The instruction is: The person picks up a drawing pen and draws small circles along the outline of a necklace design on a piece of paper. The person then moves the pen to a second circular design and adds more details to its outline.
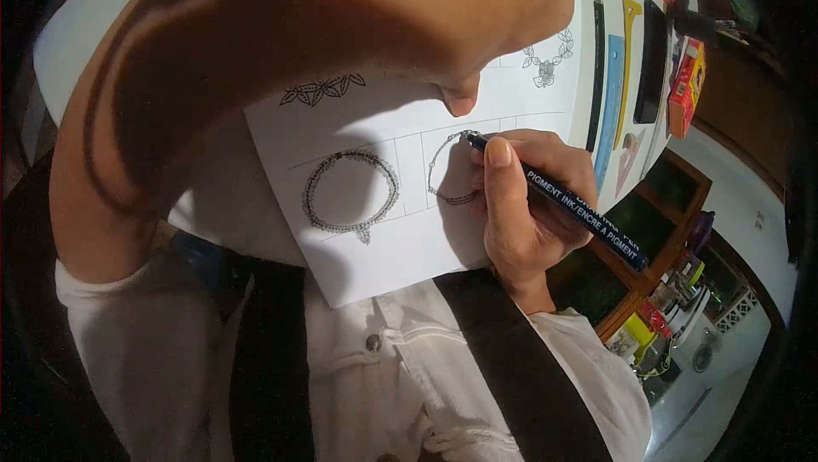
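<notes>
My right hand [532, 206] is closed around a dark drawing pen [579, 215] marked "PIGMENT INK". Its tip meets the white paper [375, 270] at the upper edge of a partly drawn bracelet-like ring [430, 174], whose right side is hidden by my hand. Left of it, a finished-looking beaded circle with a small leafy pendant [349, 228] is inked. My left hand [511, 14] rests over the upper part of the sheet, one fingertip showing below it; its other fingers are hidden. Leafy ornament drawings [324, 89] show partly beneath my left arm.
Along the table's right side lie a black strip [596, 74], a blue ruler [610, 108], a yellow ruler [627, 70], a black case-like object [651, 61] and a clear set square [630, 159]. Beyond them stands a red and yellow box [686, 87].
</notes>
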### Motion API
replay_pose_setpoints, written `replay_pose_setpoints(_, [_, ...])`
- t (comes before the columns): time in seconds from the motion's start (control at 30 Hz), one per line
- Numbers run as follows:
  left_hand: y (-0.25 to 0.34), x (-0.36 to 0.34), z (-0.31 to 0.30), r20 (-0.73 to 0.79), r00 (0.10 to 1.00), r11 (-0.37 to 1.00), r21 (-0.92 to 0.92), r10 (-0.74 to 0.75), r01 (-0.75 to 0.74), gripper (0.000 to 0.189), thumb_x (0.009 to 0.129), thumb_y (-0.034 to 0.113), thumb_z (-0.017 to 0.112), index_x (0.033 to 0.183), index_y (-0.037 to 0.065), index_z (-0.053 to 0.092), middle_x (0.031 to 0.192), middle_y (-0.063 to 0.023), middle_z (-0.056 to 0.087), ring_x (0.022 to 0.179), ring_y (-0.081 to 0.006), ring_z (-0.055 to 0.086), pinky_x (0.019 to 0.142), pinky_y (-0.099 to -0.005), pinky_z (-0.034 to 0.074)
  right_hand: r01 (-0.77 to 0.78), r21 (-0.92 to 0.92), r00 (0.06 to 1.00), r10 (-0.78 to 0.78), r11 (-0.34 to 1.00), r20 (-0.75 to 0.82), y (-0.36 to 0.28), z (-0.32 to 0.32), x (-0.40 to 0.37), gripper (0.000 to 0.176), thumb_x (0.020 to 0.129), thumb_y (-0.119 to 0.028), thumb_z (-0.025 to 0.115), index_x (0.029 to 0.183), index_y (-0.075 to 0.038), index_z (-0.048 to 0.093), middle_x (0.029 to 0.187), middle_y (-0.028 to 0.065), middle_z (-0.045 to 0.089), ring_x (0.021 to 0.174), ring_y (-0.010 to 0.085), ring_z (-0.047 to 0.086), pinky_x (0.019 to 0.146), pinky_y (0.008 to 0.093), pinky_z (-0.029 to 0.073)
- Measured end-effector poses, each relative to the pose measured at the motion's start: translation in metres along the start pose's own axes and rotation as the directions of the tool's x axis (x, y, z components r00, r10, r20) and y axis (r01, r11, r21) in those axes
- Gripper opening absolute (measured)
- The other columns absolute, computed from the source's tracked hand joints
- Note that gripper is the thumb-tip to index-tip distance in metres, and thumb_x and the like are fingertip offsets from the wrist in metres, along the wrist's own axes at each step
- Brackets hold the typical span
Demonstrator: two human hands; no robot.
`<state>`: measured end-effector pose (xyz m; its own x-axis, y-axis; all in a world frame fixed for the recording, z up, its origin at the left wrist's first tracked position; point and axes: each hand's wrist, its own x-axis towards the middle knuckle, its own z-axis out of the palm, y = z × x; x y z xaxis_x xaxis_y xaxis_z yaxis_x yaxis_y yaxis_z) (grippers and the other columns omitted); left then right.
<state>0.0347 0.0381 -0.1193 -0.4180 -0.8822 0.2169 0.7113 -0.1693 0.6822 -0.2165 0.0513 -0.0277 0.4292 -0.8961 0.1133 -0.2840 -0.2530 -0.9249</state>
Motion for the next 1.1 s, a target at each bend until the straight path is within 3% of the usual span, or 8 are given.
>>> replay_pose_setpoints(0.3, [-0.001,0.003,0.001,-0.045,0.999,0.998,-0.062,0.000,-0.003,0.055,0.098,0.015,0.067,0.146,-0.002,0.046,0.124,-0.0154,0.069,0.119,-0.0190,0.064,0.101,-0.0322,0.054,0.045,-0.005,0.997,-0.045,0.999,0.063,-0.002,-0.003,0.003,0.010,0.089,0.001,0.074,0.090,0.003,0.064,0.079,0.0147,0.070,0.064,0.0177,0.065,0.059,0.0276,0.050])
replay_pose_setpoints(0.43, [0.018,0.012,0.005,-0.027,0.996,0.960,0.263,-0.089,0.093,0.051,0.098,0.016,0.067,0.143,-0.001,0.050,0.124,-0.0127,0.070,0.116,-0.0185,0.066,0.098,-0.0317,0.055,0.028,-0.001,0.996,-0.028,1.000,0.086,-0.002,-0.004,0.003,0.010,0.089,0.001,0.074,0.091,0.002,0.064,0.079,0.0144,0.070,0.064,0.0172,0.065,0.059,0.0276,0.050])
replay_pose_setpoints(0.57, [0.069,0.038,0.034,0.029,0.932,0.415,0.900,-0.361,0.133,0.047,0.098,0.016,0.067,0.141,0.000,0.054,0.123,-0.0100,0.070,0.112,-0.0180,0.067,0.095,-0.0313,0.055,-0.006,-0.017,0.994,0.008,1.000,0.110,-0.006,-0.004,0.003,0.010,0.090,-0.001,0.073,0.091,0.002,0.063,0.080,0.0139,0.069,0.064,0.0165,0.065,0.059,0.0278,0.050])
replay_pose_setpoints(0.7, [0.096,0.056,0.053,0.041,0.886,0.169,0.985,-0.461,0.043,0.045,0.098,0.017,0.067,0.139,0.001,0.056,0.123,-0.0079,0.071,0.109,-0.0176,0.068,0.093,-0.0309,0.056,0.043,-0.078,0.990,-0.033,0.996,0.134,-0.004,-0.005,0.005,0.011,0.091,-0.003,0.073,0.091,0.001,0.063,0.079,0.0132,0.069,0.064,0.0166,0.065,0.058,0.0282,0.050])
replay_pose_setpoints(0.8, [0.073,0.045,0.040,0.041,0.811,0.285,0.945,-0.583,0.157,0.047,0.101,0.019,0.064,0.142,-0.001,0.052,0.123,-0.0111,0.070,0.112,-0.0190,0.067,0.096,-0.0325,0.055,-0.001,-0.071,0.992,0.010,0.997,0.124,-0.007,-0.005,0.004,0.011,0.091,-0.004,0.073,0.091,0.000,0.063,0.079,0.0132,0.069,0.064,0.0169,0.065,0.058,0.0283,0.050])
replay_pose_setpoints(0.83, [0.022,0.016,0.020,0.075,0.964,0.810,0.561,-0.256,0.171,0.050,0.101,0.019,0.063,0.144,-0.002,0.048,0.124,-0.0137,0.069,0.113,-0.0204,0.067,0.097,-0.0336,0.055,-0.002,-0.071,0.992,0.010,0.997,0.123,-0.007,-0.005,0.004,0.011,0.091,-0.004,0.073,0.091,0.000,0.063,0.079,0.0132,0.069,0.064,0.0169,0.065,0.058,0.0283,0.050])
replay_pose_setpoints(0.87, [-0.005,-0.001,0.008,-0.113,0.992,0.998,-0.018,0.053,-0.056,0.053,0.102,0.019,0.062,0.147,-0.003,0.044,0.124,-0.0163,0.068,0.115,-0.0218,0.067,0.099,-0.0346,0.055,0.002,-0.072,0.992,0.006,0.997,0.123,-0.007,-0.005,0.004,0.011,0.091,-0.003,0.073,0.090,0.001,0.063,0.079,0.0134,0.069,0.064,0.0171,0.065,0.057,0.0284,0.050])
replay_pose_setpoints(1.1, [-0.002,-0.001,0.001,-0.013,1.000,0.999,-0.042,0.019,-0.020,0.058,0.103,0.019,0.059,0.151,-0.005,0.036,0.126,-0.0216,0.066,0.118,-0.0259,0.065,0.102,-0.0375,0.054,0.026,-0.020,0.999,-0.025,0.999,0.036,-0.002,0.000,0.001,0.010,0.089,0.000,0.074,0.090,0.003,0.064,0.079,0.0156,0.070,0.063,0.0185,0.065,0.059,0.0284,0.050])
